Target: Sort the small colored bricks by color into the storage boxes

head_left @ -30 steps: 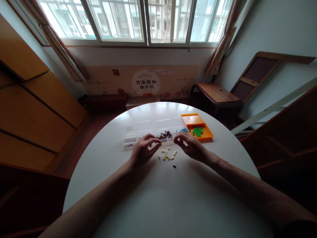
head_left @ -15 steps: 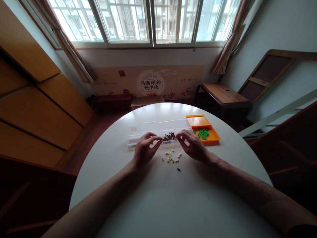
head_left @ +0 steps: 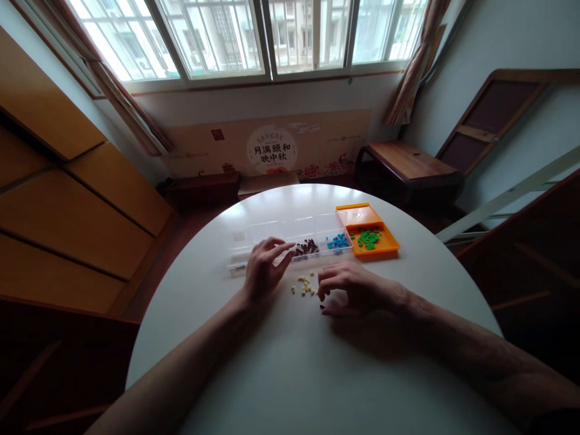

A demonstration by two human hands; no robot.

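Note:
My left hand (head_left: 266, 269) is at the front edge of a clear compartment box (head_left: 263, 256), its thumb and index finger slightly apart and nothing visible between them. Beside those fingertips, a pile of dark brown small pieces (head_left: 307, 247) fills one compartment. My right hand (head_left: 351, 287) is low over the table, fingers curled and thumb spread away from them. At its thumb tip lies a single dark brown piece (head_left: 322, 307), partly covered. Loose pale yellow pieces (head_left: 304, 285) are scattered on the table between my hands; the right fingers may hide some.
Blue pieces (head_left: 338, 241) sit in the box's right compartment. An open orange case (head_left: 389, 254) with green pieces (head_left: 368, 238) adjoins it. Everything stands on a round white table (head_left: 254, 374). A low wooden stool (head_left: 412, 160) is behind, at the right.
My right hand has left the box and come down toward the lone dark piece, uncovering the blue pieces. My left thumb and index finger have parted slightly. The view has shifted a little.

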